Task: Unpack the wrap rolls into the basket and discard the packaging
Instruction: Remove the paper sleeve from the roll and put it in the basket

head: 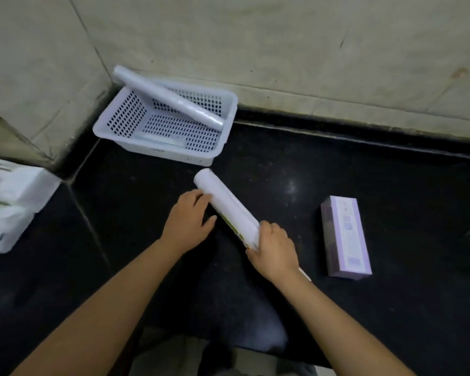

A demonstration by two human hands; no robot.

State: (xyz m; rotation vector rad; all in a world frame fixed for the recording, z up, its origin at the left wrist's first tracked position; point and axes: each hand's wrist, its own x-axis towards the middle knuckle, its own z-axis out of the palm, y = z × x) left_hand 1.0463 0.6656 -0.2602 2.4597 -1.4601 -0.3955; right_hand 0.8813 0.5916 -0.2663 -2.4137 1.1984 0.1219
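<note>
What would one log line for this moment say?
left hand: on white roll | right hand: grip on its packaging end | basket: one roll propped inside | purple box: untouched

No text can be read anywhere in the view. The purple box [345,237] bears pale label panels, the white bag [10,196] carries dark printed marks, and the packaging [235,231] under the held roll shows a green and yellow printed strip; all are too blurred to decipher.

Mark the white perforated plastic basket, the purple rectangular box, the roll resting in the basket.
White perforated plastic basket [107,126]: head view, left rim.
Purple rectangular box [346,237]: head view, top face.
Clear wrap roll [168,97]: head view, mid-length.
</note>
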